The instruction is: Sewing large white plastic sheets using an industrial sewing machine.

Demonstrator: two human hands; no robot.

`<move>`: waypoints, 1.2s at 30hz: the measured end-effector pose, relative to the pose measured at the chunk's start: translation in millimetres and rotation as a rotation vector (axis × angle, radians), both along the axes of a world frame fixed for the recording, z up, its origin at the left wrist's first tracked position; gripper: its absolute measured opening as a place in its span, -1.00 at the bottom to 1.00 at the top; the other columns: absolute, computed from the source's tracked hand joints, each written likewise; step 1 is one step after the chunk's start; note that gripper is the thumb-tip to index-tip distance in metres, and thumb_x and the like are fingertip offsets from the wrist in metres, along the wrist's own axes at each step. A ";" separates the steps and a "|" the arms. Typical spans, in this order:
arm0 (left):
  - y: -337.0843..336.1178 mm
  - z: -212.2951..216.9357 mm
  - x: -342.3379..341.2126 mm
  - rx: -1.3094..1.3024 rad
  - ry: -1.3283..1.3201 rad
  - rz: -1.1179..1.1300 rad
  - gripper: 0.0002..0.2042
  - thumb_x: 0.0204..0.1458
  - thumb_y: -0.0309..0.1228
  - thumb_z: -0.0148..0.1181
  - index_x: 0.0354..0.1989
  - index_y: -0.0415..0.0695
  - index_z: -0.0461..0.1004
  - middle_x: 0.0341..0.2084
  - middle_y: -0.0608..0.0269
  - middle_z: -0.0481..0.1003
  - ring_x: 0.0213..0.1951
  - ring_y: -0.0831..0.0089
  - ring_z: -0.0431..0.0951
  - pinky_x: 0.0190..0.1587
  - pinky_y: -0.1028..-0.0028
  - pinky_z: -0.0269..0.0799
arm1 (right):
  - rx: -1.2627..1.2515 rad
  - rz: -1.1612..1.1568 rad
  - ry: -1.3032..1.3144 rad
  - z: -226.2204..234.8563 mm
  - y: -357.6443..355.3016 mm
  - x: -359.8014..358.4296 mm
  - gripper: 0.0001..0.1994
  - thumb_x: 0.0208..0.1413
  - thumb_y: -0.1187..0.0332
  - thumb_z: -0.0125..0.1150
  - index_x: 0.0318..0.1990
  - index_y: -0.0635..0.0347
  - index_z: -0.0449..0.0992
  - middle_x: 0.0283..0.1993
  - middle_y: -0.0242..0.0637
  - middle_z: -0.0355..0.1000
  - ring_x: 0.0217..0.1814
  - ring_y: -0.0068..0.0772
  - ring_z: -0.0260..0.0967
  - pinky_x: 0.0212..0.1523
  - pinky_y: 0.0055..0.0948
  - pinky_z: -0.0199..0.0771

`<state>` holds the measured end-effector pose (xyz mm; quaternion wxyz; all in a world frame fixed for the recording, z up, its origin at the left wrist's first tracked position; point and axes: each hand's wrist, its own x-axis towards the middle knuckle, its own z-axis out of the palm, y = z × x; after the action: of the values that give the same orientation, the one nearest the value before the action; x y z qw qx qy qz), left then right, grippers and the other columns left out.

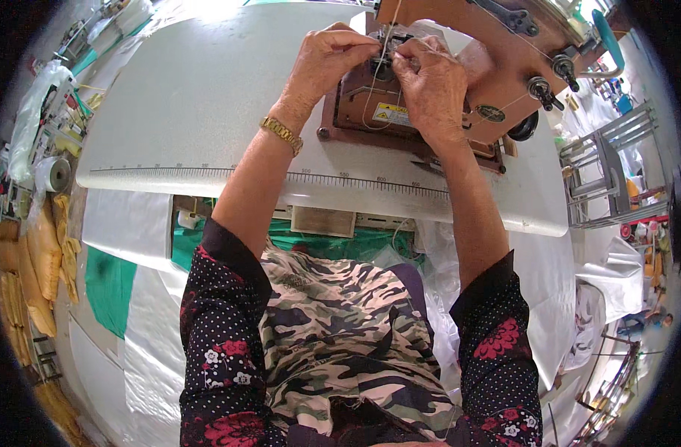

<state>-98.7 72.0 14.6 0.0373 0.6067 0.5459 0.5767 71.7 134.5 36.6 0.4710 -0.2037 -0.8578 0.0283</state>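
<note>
A brown sewing machine (497,71) stands at the far side of the white table. My left hand (331,63), with a gold watch (282,135) on its wrist, pinches thumb and forefinger together at the left of the needle area (385,56). What lies between those fingertips is too small to make out. From the right, my right hand (433,86) closes in a pinch on the white thread, its fingertips almost meeting the left ones. White thread (366,108) comes down from the machine's head and hangs in a loose loop before the base. The needle tip is hidden.
A printed ruler scale (344,176) runs along the near edge of the white table (184,97). Camouflage cloth (348,328) covers my lap. Metal racks (616,164) stand at the right; yellow bundles (42,261) and a plastic roll (53,173) sit at the left.
</note>
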 end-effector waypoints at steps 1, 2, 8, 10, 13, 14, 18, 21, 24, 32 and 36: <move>-1.2 -1.7 -1.0 0.033 -0.052 -0.030 -0.86 -0.01 -0.38 0.34 -0.28 -0.09 0.67 -0.38 0.31 0.58 -0.33 0.56 0.55 -0.27 0.55 0.45 | -0.004 -0.006 0.005 0.0 -0.7 -0.6 -0.86 0.04 0.34 0.22 -0.33 0.22 0.52 -0.36 -0.16 0.41 -0.27 -0.08 0.43 -0.24 -0.18 0.37; -1.7 -2.9 -2.0 0.066 -0.105 -0.061 -0.86 -0.01 -0.39 0.34 -0.28 -0.10 0.67 -0.38 0.32 0.59 -0.35 0.57 0.55 -0.28 0.56 0.45 | 0.021 -0.013 0.003 0.3 -1.8 -1.4 -0.86 0.04 0.34 0.22 -0.33 0.22 0.51 -0.35 -0.16 0.41 -0.26 -0.08 0.42 -0.22 -0.18 0.37; -5.4 -3.2 4.6 0.006 -0.153 -0.063 -0.84 0.07 -0.47 0.26 -0.19 -0.15 0.64 -0.33 0.36 0.56 -0.25 0.63 0.51 -0.14 0.63 0.44 | -0.002 -0.029 -0.016 0.6 -1.8 0.5 -0.86 0.04 0.33 0.22 -0.31 0.21 0.51 -0.33 -0.17 0.41 -0.22 -0.06 0.42 -0.18 -0.17 0.37; -7.8 -2.6 5.1 0.001 -0.165 -0.064 -0.84 0.07 -0.48 0.25 -0.18 -0.14 0.64 -0.33 0.37 0.56 -0.24 0.63 0.51 -0.13 0.64 0.43 | -0.020 -0.039 -0.030 1.6 -3.2 0.6 -0.85 0.05 0.33 0.22 -0.31 0.21 0.51 -0.33 -0.17 0.42 -0.22 -0.06 0.42 -0.18 -0.17 0.37; -7.0 -0.9 6.9 0.004 -0.176 -0.078 -0.83 0.07 -0.49 0.24 -0.17 -0.13 0.64 -0.32 0.37 0.56 -0.23 0.63 0.50 -0.11 0.63 0.43 | 0.026 -0.024 -0.016 1.6 -2.7 -0.9 -0.87 0.04 0.36 0.19 -0.33 0.22 0.50 -0.32 -0.11 0.41 -0.27 -0.03 0.46 -0.25 -0.15 0.44; -5.6 -0.2 7.5 0.013 -0.175 -0.096 -0.83 0.07 -0.50 0.24 -0.16 -0.13 0.63 -0.30 0.37 0.55 -0.22 0.62 0.51 -0.09 0.62 0.43 | 0.011 -0.021 -0.003 1.0 -2.1 -1.1 -0.86 0.05 0.34 0.21 -0.33 0.22 0.51 -0.33 -0.13 0.42 -0.25 -0.05 0.45 -0.22 -0.17 0.42; 2.2 1.2 10.7 0.084 -0.238 -0.178 -0.84 0.05 -0.49 0.27 -0.19 -0.05 0.66 -0.39 0.44 0.56 -0.33 0.71 0.50 -0.28 0.65 0.45 | 0.019 -0.020 0.002 -1.7 1.5 -0.8 -0.86 0.05 0.33 0.21 -0.33 0.22 0.52 -0.35 -0.15 0.43 -0.25 -0.07 0.45 -0.20 -0.20 0.41; 2.1 5.0 4.1 0.100 -0.152 -0.201 -0.82 0.06 -0.52 0.24 -0.18 -0.03 0.65 -0.35 0.38 0.57 -0.27 0.63 0.55 -0.21 0.60 0.48 | -0.012 -0.033 0.012 -0.6 -2.6 -1.7 -0.86 0.04 0.34 0.21 -0.32 0.22 0.53 -0.36 -0.15 0.43 -0.25 -0.06 0.45 -0.21 -0.19 0.42; 2.6 8.1 -1.8 0.048 0.039 -0.125 -0.81 0.05 -0.55 0.21 -0.19 -0.04 0.65 -0.30 0.33 0.58 -0.21 0.54 0.58 -0.14 0.57 0.49 | 0.010 -0.018 0.028 0.3 -1.5 -0.8 -0.86 0.04 0.35 0.22 -0.32 0.22 0.53 -0.35 -0.14 0.44 -0.26 -0.06 0.46 -0.22 -0.19 0.42; 1.1 11.0 -2.4 -0.005 -0.117 -0.228 -0.82 0.05 -0.56 0.20 -0.21 -0.04 0.65 -0.29 0.35 0.57 -0.20 0.51 0.58 -0.09 0.55 0.49 | -0.019 -0.041 0.007 1.0 -4.8 0.1 -0.86 0.06 0.34 0.21 -0.29 0.21 0.53 -0.33 -0.14 0.44 -0.25 -0.07 0.46 -0.20 -0.21 0.42; -1.0 16.8 -3.8 -0.043 0.019 -0.187 -0.85 0.05 -0.51 0.23 -0.22 -0.04 0.64 -0.30 0.37 0.56 -0.24 0.53 0.56 -0.13 0.54 0.49 | -0.015 -0.034 0.023 0.8 -4.6 -1.2 -0.85 0.06 0.33 0.21 -0.28 0.21 0.53 -0.33 -0.15 0.44 -0.24 -0.08 0.46 -0.19 -0.20 0.42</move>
<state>-102.4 71.0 31.4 0.0989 0.6593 0.4997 0.5530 70.5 129.9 37.4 0.4796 -0.2215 -0.8486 0.0289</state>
